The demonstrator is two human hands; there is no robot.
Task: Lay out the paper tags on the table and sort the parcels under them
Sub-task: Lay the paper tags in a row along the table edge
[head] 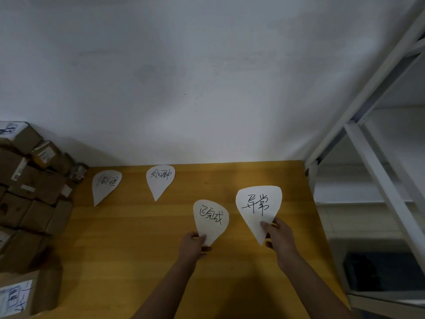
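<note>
Two white teardrop paper tags with handwriting lie flat near the wall on the wooden table [128,238]: one with red and black writing [105,184] at the left, another [159,181] to its right. My left hand [192,246] pinches the pointed end of a third tag [210,221], held just over the table. My right hand [279,238] grips the tip of a fourth, larger tag [258,208] further right. A stack of brown cardboard parcels [34,192] fills the table's left side.
A white wall rises behind the table. A white metal shelving frame [372,157] stands right of the table's edge, with a dark bin [379,272] low beside it. One larger labelled parcel [20,293] sits at the near left corner.
</note>
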